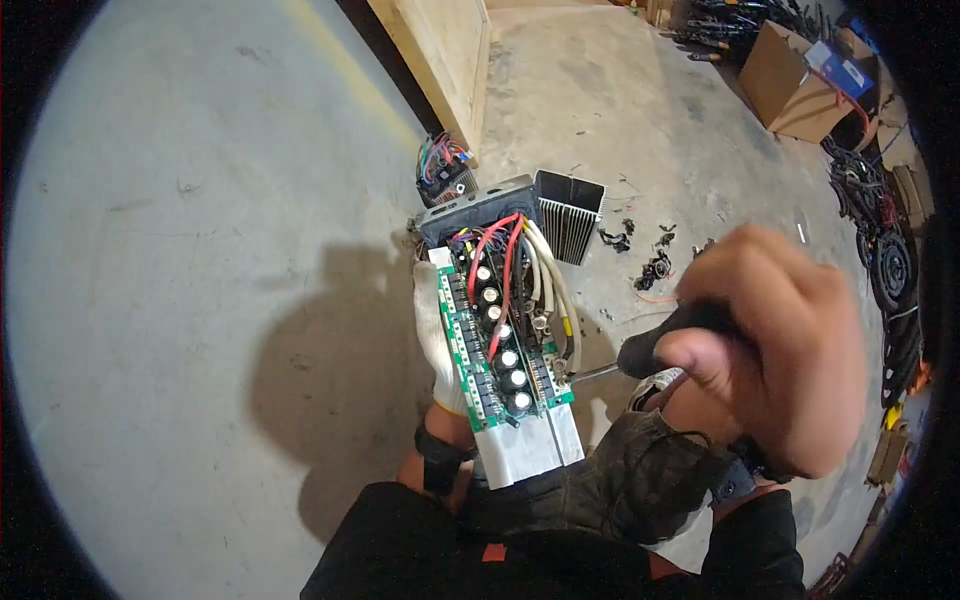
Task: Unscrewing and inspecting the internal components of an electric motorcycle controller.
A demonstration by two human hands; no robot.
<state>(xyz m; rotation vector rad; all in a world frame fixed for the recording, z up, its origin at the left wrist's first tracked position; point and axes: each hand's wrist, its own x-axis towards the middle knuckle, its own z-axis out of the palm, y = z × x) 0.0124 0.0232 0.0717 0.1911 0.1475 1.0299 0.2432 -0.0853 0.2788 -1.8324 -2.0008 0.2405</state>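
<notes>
In my gloved left hand is an electronic controller, held from its left side, with a green circuit board, a row of several black capacitors, red and white wires and a pale metal base. A dark end plate is at its top. My bare right hand is closed round the black handle of a screwdriver, whose shaft reaches the board's lower right, at or near a wire terminal. Most of my left hand's fingers are hidden behind the controller.
Beyond lie a finned heatsink, another wired unit and small black parts on the concrete floor. A wooden panel stands behind them. Along the right are a cardboard box and piled cables and parts.
</notes>
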